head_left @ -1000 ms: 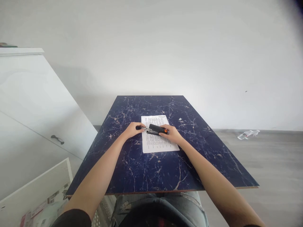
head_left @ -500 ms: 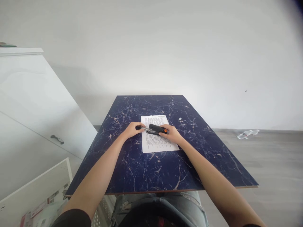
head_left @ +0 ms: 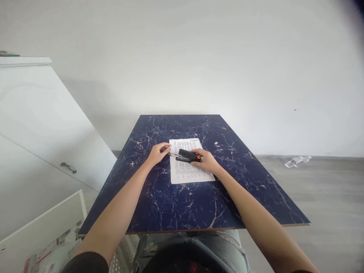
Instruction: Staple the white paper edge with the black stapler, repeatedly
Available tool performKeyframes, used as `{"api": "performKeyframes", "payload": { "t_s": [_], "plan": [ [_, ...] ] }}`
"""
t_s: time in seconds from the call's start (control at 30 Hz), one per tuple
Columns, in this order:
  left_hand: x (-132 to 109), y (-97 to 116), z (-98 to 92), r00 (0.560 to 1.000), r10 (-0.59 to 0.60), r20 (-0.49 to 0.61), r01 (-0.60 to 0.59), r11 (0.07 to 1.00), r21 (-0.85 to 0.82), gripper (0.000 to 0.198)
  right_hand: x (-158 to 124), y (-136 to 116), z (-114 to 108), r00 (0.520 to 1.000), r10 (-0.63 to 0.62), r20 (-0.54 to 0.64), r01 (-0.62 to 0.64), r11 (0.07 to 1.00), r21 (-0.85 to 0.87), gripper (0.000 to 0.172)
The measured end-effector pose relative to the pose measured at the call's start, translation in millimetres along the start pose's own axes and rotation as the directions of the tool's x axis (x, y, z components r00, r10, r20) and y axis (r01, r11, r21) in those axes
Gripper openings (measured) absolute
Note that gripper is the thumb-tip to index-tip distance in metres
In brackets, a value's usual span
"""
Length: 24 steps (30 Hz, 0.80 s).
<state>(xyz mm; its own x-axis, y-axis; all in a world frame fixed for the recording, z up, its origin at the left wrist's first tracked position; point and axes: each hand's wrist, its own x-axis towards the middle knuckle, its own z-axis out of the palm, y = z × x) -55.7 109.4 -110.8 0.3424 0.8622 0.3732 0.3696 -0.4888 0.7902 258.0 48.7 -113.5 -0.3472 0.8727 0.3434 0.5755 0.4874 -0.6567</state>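
My right hand [head_left: 209,160] is closed round the back of a black stapler [head_left: 187,154] with an orange part near its rear. The stapler is held over printed sheets of paper [head_left: 193,174], its top and base spread apart. A thin metal piece [head_left: 173,154] sticks out of its front, toward the left. Beside that metal end, my left hand [head_left: 157,153] is curled with thumb and fingers close together. Something dark shows between them, too small to make out.
The papers lie on a blue marbled table [head_left: 176,212]. A small white scrap [head_left: 216,143] is on its right side. A white cabinet [head_left: 42,113] stands at the left, above an open drawer [head_left: 82,204]. Clear plastic packaging [head_left: 297,162] lies on the floor by the wall.
My left hand has shifted slightly up and left, and the black end piece seen at its fingertips is now mostly hidden. My right hand and the stapler have hardly moved.
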Motion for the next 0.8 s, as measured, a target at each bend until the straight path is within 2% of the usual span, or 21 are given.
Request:
{"api": "performKeyframes", "payload": {
  "t_s": [0.07, 0.1, 0.23, 0.3, 0.5, 0.8],
  "plan": [
    [0.5, -3.3, -2.2, 0.996, -0.048, -0.071, 0.046, 0.998, -0.030, 0.030, 0.1, 1.5, -0.8, 1.000, -0.008, 0.009, 0.008, 1.000, 0.004, 0.050],
    [0.7, -4.6, -4.3, 0.996, -0.070, -0.049, 0.068, 0.997, -0.042, 0.029, 0.1, 2.4, -1.1, 1.000, -0.010, 0.015, 0.010, 1.000, 0.006, 0.049],
    [0.8, -6.8, -14.6, 0.975, -0.121, 0.184, 0.135, 0.989, -0.064, 0.028, -0.3, 6.6, -1.0, 1.000, -0.001, 0.004, 0.001, 1.000, 0.012, 0.050],
    [0.3, -6.9, -17.7, 0.968, -0.124, 0.218, 0.137, 0.990, -0.044, 0.030, -0.5, 8.8, -0.6, 1.000, 0.006, -0.007, -0.006, 1.000, 0.024, 0.053],
    [-0.6, -5.5, -12.8, 0.976, -0.100, 0.193, 0.106, 0.994, -0.018, 0.026, -0.9, 7.7, -1.2, 1.000, 0.024, 0.008, -0.025, 0.999, 0.047, 0.049],
    [-5.0, 18.1, 19.3, 0.991, -0.079, 0.110, 0.081, 0.997, -0.013, 0.019, -1.3, 7.1, -0.4, 0.999, 0.047, -0.003, -0.047, 0.999, 0.020, 0.050]
  ]
}}
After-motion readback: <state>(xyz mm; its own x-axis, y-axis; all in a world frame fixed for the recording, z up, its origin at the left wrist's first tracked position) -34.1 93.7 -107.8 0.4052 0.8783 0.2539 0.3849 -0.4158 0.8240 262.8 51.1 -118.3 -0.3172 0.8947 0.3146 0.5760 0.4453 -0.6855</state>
